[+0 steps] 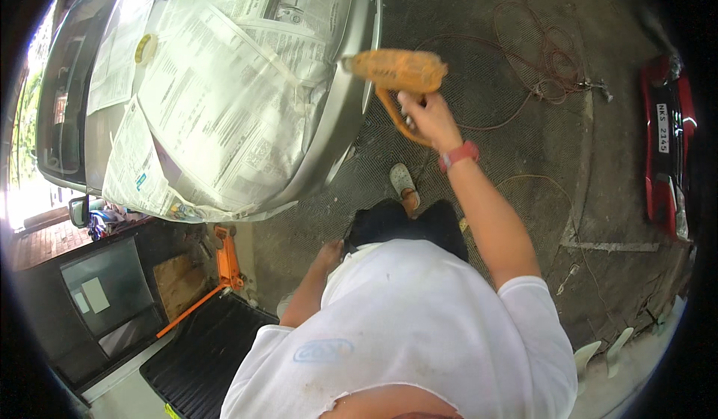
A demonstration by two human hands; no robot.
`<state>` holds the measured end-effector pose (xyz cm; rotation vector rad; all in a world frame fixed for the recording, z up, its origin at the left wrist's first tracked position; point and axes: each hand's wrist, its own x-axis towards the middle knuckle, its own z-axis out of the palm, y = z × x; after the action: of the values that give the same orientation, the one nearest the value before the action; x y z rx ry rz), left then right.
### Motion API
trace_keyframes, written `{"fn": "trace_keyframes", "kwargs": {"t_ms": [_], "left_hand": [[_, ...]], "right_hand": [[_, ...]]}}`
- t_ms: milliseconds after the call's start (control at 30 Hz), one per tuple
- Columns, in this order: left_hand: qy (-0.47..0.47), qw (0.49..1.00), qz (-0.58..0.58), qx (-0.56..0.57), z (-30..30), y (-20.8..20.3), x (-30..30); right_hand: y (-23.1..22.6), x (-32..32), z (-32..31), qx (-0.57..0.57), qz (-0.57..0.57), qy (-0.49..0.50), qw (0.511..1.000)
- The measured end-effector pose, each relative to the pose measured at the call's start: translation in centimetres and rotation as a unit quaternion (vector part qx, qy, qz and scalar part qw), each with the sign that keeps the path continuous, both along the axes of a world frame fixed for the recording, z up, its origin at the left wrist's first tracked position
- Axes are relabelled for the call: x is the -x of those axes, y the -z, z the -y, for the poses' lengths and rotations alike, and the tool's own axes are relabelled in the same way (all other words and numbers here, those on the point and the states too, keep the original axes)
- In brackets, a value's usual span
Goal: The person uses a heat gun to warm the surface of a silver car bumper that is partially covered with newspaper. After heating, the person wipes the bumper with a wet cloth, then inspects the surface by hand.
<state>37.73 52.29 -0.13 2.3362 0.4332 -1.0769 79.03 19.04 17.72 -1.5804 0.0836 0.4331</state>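
Head view. Right hand (428, 120) closed round the handle of an orange power tool (404, 70), arm reaching far from the body; the grip sits beside a curved loop, likely so one hand can both carry and steer it. Tool lies roughly level at the right side of a silver car (336, 112), narrow tip pointing left at the bare edge; touching or just apart, cannot tell. Left hand (329, 254) low by the left thigh, well apart from the tool; fingers mostly hidden, cannot tell if it holds anything.

Newspaper sheets (224, 97) over the car's body, overlapping, presumably to shield what lies beneath; silver edge uncovered. Yellow ring (139, 50), tape perhaps, rests on the paper, far left. Red hose (467, 39) loops over the floor, far right.

Tool's looks: stout, rounded body, mustard-orange, smudged with darker patches; dark marking blurred; greyish tip; loop in the same orange.
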Motion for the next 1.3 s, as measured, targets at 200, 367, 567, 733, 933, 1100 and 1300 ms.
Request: {"fn": "trace_keyframes", "kwargs": {"t_ms": [200, 367, 567, 733, 933, 1100, 1300], "left_hand": [[-0.203, 0.976, -0.042, 0.063, 3.4, -4.2, -9.3], [-0.296, 0.951, -0.054, 0.064, 7.5, -6.9, -12.6], [-0.185, 0.982, 0.025, -0.040, 14.7, -5.9, -7.7], [-0.314, 0.945, -0.080, -0.033, 24.5, -9.8, -13.0], [-0.340, 0.934, -0.085, -0.066, 31.8, -13.7, -18.6], [-0.445, 0.892, -0.067, -0.037, 36.6, -14.4, -18.4], [-0.520, 0.851, -0.076, -0.028, 39.9, -13.8, -14.1]], "right_hand": [[5.4, -10.6, 2.4, -0.017, 0.033, 0.173, 0.984], [10.5, -8.9, 6.3, 0.118, 0.097, -0.002, 0.988], [14.3, -6.2, 12.1, 0.051, -0.117, -0.292, 0.948], [18.2, -13.9, 12.9, 0.068, -0.117, -0.332, 0.934], [19.5, -30.5, 11.6, 0.040, -0.039, -0.144, 0.988], [21.8, -37.6, 9.2, 0.144, -0.108, 0.000, 0.984], [28.1, -30.8, 10.7, 0.229, 0.020, -0.150, 0.962]]}}
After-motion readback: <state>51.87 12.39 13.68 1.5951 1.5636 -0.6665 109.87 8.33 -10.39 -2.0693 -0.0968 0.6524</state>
